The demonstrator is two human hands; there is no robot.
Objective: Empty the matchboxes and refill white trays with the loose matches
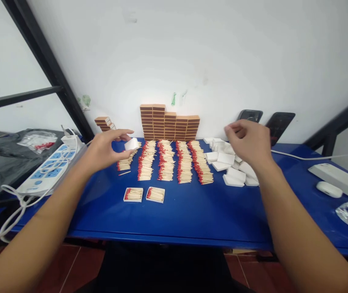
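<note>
My left hand (113,148) holds a white matchbox tray (131,144) between thumb and fingers, above the leftmost row of matches (125,161). Its inside is turned away from view. My right hand (249,140) hovers over a pile of white matchbox trays (226,159) with its fingers curled together. Whatever it may hold is hidden. Red-tipped matches lie in several rows, among them a middle row (165,160). In front of them, a left tray (133,195) and a right tray (155,194) are filled with matches.
Brown matchbox sleeves (169,124) are stacked against the wall, with a smaller stack (104,123) to their left. A power strip (52,165) with cables sits at left. Two phones, one dark phone (280,126) among them, lean at back right. A white earbud case (329,189) lies at right.
</note>
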